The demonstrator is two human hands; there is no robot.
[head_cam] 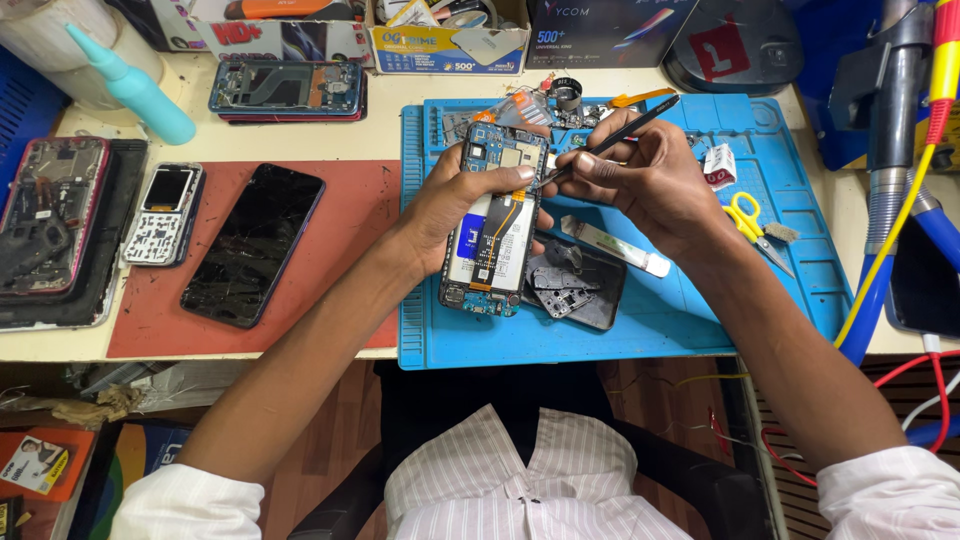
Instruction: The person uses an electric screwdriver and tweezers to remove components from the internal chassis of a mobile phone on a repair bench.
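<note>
Above the blue mat (690, 320) on the tabletop (300, 120), the left hand (455, 205) wraps its grip around an opened phone (495, 220), while the right hand (650, 185) pinches a black tool (625, 135), its tip touching the phone's upper right edge.

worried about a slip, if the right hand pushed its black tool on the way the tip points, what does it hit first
Probably the opened phone held by the left hand: the right hand aims the black tool at its upper right edge, near the left thumb.
</note>
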